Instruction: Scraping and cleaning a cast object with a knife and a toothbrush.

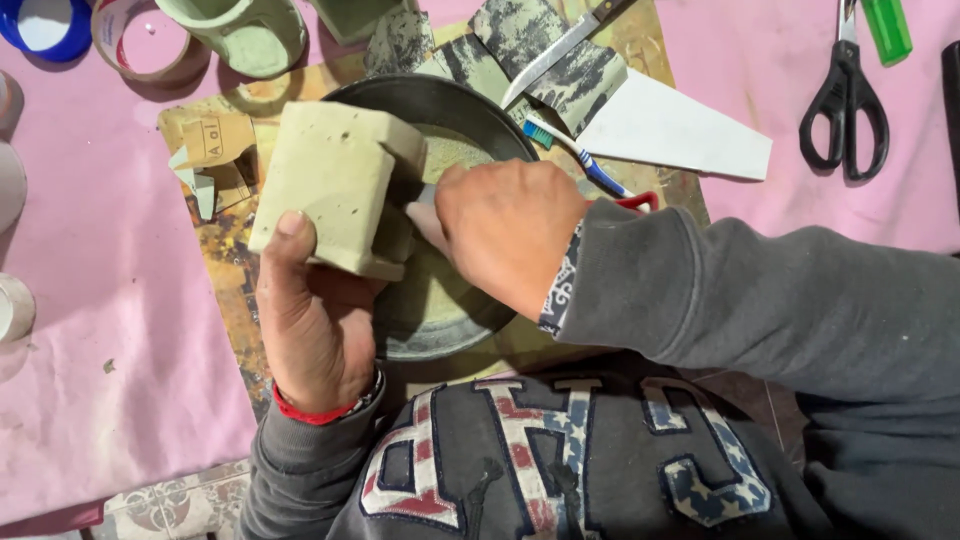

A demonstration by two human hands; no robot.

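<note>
Grey-green block [335,185] is gripped by the left hand [315,320] over a dark pan [450,100]; the right hand [505,235], curled closed, rubs its side. Light, even strokes are best kept above the pan.

A pale greenish-grey block [335,185], chunky and squarish with rounded corners and a few dark specks on its rough face, sits tilted above a round dark pan [470,105]. The pan lies flat on a scrap of brown cardboard, and its bottom is dusted with fine greenish powder. The block overhangs the pan's left rim, one broad side turned upward.
</note>
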